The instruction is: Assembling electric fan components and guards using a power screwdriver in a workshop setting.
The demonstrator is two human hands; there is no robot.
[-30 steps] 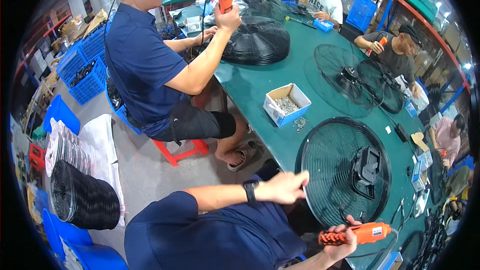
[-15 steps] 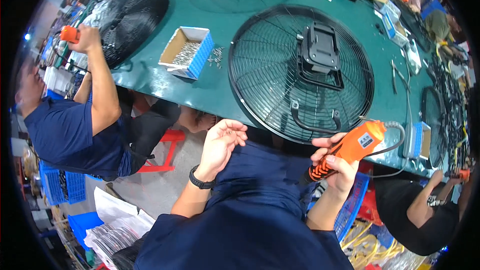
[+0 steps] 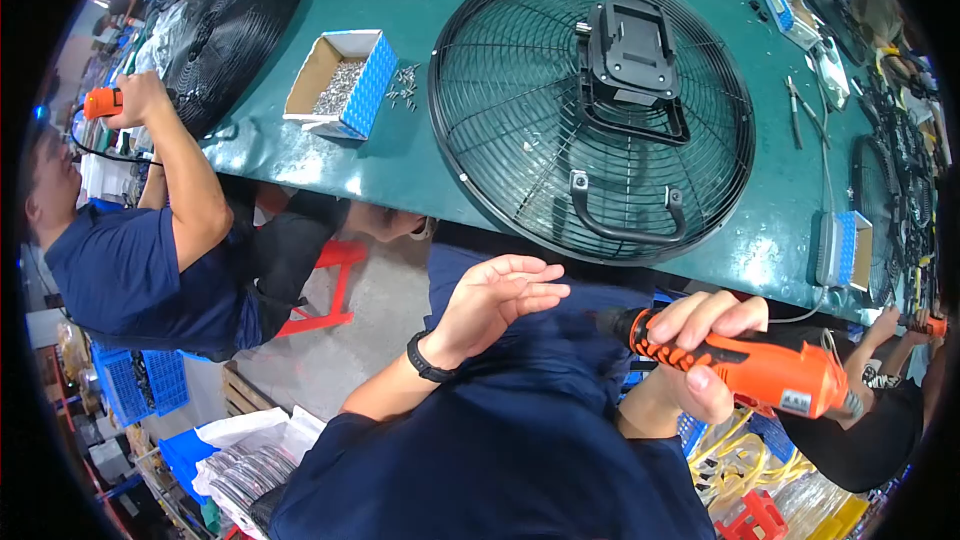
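Observation:
My right hand (image 3: 690,350) is wrapped round an orange and black electric screwdriver (image 3: 770,370), held almost level with its tip pointing left. The tip is blurred against my dark clothing. Facing that tip, my left hand (image 3: 495,305) has its fingers stretched out and a little apart; a small thing in the palm would be hidden. Beyond both hands a round black fan (image 3: 520,145) lies on the table, its wire grille upward. A black box-like mount (image 3: 632,45) stands on the grille, and a curved black handle (image 3: 630,233) sits near its close edge.
On the green table (image 3: 385,175), a blue and white box (image 3: 370,85) of screws stands left of the fan, with several loose screws (image 3: 404,86) beside it. Pliers (image 3: 795,115) and a small box (image 3: 855,250) lie right. A co-worker (image 3: 130,280) at left holds another orange tool (image 3: 103,103).
The screwdriver has swung from pointing down-left to nearly level, its tip now toward my left hand. My left hand has moved right and its fingers have straightened. The view has shifted slightly.

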